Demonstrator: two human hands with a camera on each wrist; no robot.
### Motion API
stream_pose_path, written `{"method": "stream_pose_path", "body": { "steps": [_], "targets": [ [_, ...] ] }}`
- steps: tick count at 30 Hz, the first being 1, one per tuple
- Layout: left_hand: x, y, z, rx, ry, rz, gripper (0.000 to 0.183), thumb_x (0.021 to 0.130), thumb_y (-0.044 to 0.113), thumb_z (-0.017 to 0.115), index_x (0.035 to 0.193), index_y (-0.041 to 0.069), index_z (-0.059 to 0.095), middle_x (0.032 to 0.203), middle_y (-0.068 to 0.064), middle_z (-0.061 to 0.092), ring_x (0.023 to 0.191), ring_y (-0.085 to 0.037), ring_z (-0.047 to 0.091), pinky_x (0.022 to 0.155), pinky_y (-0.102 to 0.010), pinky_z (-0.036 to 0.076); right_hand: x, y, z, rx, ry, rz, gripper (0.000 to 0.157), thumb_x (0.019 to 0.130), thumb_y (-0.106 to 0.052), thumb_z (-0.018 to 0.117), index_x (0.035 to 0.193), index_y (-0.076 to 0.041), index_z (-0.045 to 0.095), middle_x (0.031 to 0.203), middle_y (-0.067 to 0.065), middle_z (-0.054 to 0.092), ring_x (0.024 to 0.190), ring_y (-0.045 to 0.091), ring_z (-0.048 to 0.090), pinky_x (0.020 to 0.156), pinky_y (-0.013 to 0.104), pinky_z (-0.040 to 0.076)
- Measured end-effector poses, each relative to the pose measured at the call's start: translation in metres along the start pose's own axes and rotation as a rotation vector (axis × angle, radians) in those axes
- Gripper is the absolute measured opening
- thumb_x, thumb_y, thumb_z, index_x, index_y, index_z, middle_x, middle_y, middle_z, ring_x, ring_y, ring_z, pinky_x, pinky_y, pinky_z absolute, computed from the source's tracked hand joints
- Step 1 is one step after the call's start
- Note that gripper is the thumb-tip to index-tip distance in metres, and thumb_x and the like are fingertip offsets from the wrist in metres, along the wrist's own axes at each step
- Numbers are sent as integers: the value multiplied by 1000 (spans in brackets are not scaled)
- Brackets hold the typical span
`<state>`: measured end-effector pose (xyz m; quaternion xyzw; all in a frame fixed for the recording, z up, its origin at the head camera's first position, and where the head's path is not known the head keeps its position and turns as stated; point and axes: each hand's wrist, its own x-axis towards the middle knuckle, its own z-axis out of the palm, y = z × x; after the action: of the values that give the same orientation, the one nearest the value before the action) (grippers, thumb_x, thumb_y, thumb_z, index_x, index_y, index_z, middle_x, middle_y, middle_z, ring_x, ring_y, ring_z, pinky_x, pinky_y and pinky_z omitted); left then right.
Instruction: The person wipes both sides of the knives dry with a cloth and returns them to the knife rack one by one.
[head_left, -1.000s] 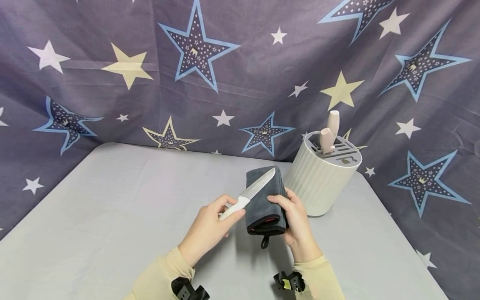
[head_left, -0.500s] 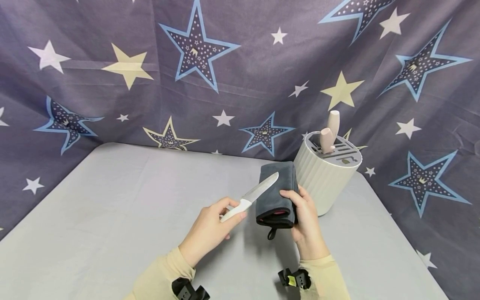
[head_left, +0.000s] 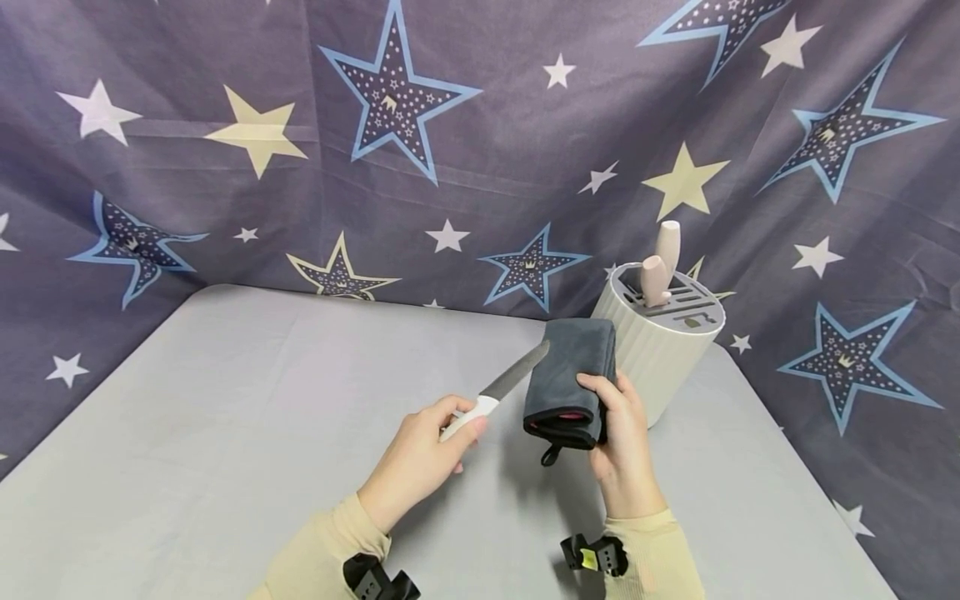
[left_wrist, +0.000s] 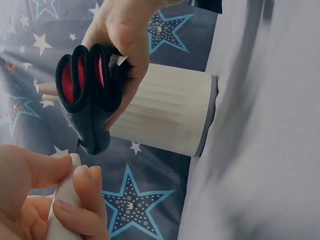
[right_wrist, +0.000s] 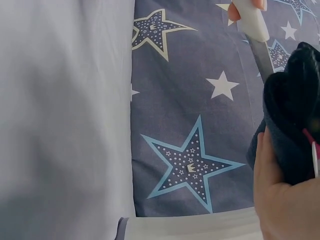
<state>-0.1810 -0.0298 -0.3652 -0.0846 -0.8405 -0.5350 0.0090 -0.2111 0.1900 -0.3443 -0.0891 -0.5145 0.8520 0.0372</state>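
My left hand grips the white handle of a kitchen knife, its blade slanting up to the right. The blade's tip lies against or just over the left edge of a folded dark grey cloth. My right hand holds that cloth by its right side, thumb on top. Black trim, a hanging loop and a reddish inner layer show at the cloth's near end. In the left wrist view the folds of the cloth face the camera, and fingers wrap the knife handle.
A cream ribbed knife block stands just right of the cloth, with two pale pink handles rising from its slotted top. Behind the light grey table hangs a dark curtain printed with stars.
My right hand has carried the cloth to the right and slightly away, towards the knife block. The knife stays nearly in place, its blade turned a little, so less of it overlaps the cloth.
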Motion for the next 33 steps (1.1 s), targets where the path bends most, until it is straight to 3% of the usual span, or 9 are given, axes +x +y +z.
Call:
{"method": "stream_pose_path", "body": {
  "steps": [11, 24, 29, 33],
  "targets": [
    [2, -2, 0, -59, 25, -42, 17, 98, 24, 60, 106, 9, 66, 81, -4, 70, 57, -10, 57, 55, -24, 46, 2, 6, 4, -82, 42, -25, 28, 91, 0, 57, 118, -8, 54, 94, -1, 64, 75, 11, 67, 69, 24, 57],
    [2, 4, 4, -253, 12, -158, 25, 102, 22, 53, 112, 1, 62, 92, -10, 66, 63, -12, 53, 50, -21, 43, -5, 19, 13, -195, 5, 4, 41, 88, -3, 63, 127, -8, 51, 104, 3, 61, 79, 14, 68, 68, 29, 58],
    [2, 4, 6, -298, 31, -162, 28, 101, 19, 53, 116, -3, 61, 94, -12, 66, 70, -16, 59, 58, -24, 51, -8, 22, 15, -249, -1, 21, 46, 88, -5, 65, 131, -10, 50, 106, 5, 59, 77, 15, 68, 67, 29, 59],
    [1, 4, 7, -244, 67, -134, 28, 100, 21, 56, 114, -2, 65, 98, -13, 63, 81, -18, 60, 70, -30, 52, -10, 25, 18, -291, -2, 11, 48, 85, -5, 67, 130, -10, 52, 106, 5, 59, 76, 14, 67, 66, 28, 58]
  ]
}}
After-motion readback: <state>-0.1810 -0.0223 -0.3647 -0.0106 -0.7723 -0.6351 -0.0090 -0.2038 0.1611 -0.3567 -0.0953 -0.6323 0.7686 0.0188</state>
